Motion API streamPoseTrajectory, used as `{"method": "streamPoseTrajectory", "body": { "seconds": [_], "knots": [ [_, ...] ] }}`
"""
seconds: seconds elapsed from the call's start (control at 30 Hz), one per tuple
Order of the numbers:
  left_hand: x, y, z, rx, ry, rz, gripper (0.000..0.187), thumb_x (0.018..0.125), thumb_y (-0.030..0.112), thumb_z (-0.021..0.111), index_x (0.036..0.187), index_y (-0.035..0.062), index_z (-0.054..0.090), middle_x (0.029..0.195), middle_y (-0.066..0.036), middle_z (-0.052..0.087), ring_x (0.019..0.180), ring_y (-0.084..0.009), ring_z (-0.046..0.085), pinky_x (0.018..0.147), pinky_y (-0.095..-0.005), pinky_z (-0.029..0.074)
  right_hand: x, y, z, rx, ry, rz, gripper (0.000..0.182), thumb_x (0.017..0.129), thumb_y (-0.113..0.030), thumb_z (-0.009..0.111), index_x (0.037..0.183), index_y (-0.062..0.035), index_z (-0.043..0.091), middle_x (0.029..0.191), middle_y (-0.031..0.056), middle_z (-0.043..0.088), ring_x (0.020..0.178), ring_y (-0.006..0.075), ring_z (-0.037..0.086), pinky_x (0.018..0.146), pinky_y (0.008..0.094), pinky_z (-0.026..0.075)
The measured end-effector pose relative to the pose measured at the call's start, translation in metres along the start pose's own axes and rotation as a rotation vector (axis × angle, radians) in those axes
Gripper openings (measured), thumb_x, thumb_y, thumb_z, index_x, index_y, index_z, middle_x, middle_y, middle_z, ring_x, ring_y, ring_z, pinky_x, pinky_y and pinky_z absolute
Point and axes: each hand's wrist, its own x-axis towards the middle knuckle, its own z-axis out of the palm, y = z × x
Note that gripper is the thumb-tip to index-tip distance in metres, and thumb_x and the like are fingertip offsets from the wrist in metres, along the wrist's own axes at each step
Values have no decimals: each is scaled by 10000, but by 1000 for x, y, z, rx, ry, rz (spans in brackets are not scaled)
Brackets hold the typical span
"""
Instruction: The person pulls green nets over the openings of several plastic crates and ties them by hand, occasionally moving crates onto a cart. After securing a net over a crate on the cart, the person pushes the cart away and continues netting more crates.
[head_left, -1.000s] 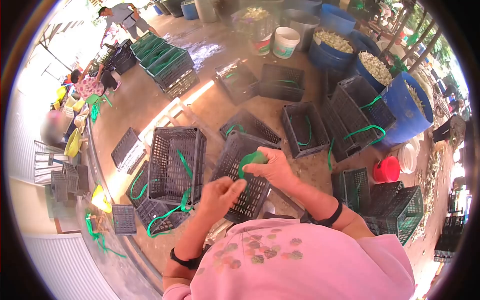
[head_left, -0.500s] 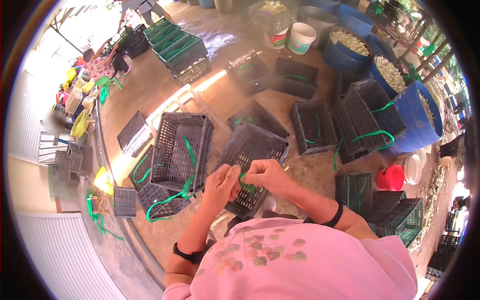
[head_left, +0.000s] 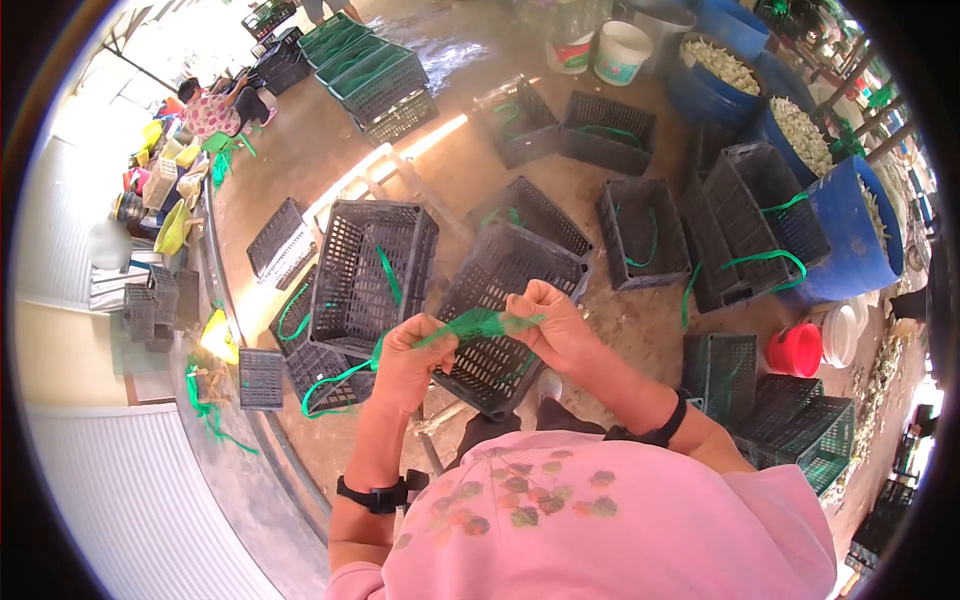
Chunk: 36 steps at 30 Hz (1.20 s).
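Observation:
A green plastic ribbon (head_left: pixel 470 326) is stretched out between my two hands, blurred by motion. My left hand (head_left: pixel 408 357) is closed on one end, and a loose tail of it hangs down to the left. The other end is pinched in the fingers of my right hand (head_left: pixel 556 325). Both hands are above a dark plastic crate (head_left: pixel 513 262), which leans tilted in front of my legs. Left of it stands another dark crate (head_left: pixel 372 215) with a green strip inside, its lower right corner near my left hand.
More dark crates with green strips, such as one on the right (head_left: pixel 645 235), lie around the floor. Blue barrels (head_left: pixel 850 225) with pale pieces stand at the right, beside a red bucket (head_left: pixel 795 350). Stacked green crates (head_left: pixel 375 75) are at the back. A person (head_left: pixel 215 110) sits farther off.
My hands have moved apart, pulling the bunched green ribbon out between them. My left hand has shifted left and my right hand has risen to the right. The view has shifted slightly.

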Motion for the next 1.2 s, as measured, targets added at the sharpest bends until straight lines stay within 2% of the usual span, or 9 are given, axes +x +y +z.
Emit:
{"method": "streamPoseTrajectory", "body": {
  "seconds": [0.2,0.3,0.43,0.63,0.83,0.93,1.0,1.07,1.2],
  "knots": [
    [11,0,-1,-36,238,52,164,812,27,623,714,79,502,612,-3,513,464,-82,438,425,-209,326,-32,-5,0,-1049,-186,-59,218,766,-97,691,936,-49,563,686,13,564,579,110,537,522,232,417],
    [20,0,6,-243,241,-28,135,822,26,608,817,104,498,598,32,460,436,-57,364,390,-207,276,-23,16,-19,-1093,-96,-410,271,778,-170,702,995,-50,593,634,-14,508,542,36,459,486,201,373],
    [16,11,17,-310,11,-221,176,810,-6,607,888,101,491,599,42,424,416,-42,315,358,-196,246,-16,-1,-22,-153,30,-38,133,798,-169,678,768,-98,569,595,-37,477,489,71,432,449,237,319],
    [5,33,13,521,-174,-173,168,816,-19,572,947,77,531,716,-25,571,488,-101,470,441,-244,365,-26,-15,-11,76,-95,-155,226,839,-200,634,698,-129,473,689,-39,467,587,85,442,512,222,343],
    [32,-1,-95,1005,447,277,103,886,98,511,977,73,552,735,-48,572,622,-163,529,620,-329,456,-30,-34,-22,125,117,-320,199,854,-165,612,701,-111,497,718,-28,490,664,120,565,669,259,514],
    [24,25,-80,-384,774,-120,94,855,7,491,939,37,520,688,-37,500,550,-160,501,526,-248,424,-17,-52,-64,399,326,-294,245,861,-195,608,685,-111,460,643,-34,435,578,107,502,552,234,468],
    [38,4,-136,-483,587,-124,89,852,-17,475,918,33,508,700,-37,475,521,-136,456,484,-211,385,-5,-58,-129,673,190,-238,282,860,-235,613,677,-117,433,605,-40,394,515,93,436,463,220,409],
    [38,7,-170,-695,393,-239,29,859,33,467,875,32,492,654,-9,428,467,-80,347,394,-173,279,-16,-59,-133,353,375,-245,311,854,-258,623,671,-131,407,601,-43,377,484,81,361,418,214,332],
    [18,47,-115,86,493,-64,78,774,86,448,815,52,505,513,43,318,392,-58,231,347,-229,186,-57,-49,-108,-505,438,-130,192,808,-234,644,843,-94,517,641,-44,397,547,58,367,462,207,322]
  ]
}}
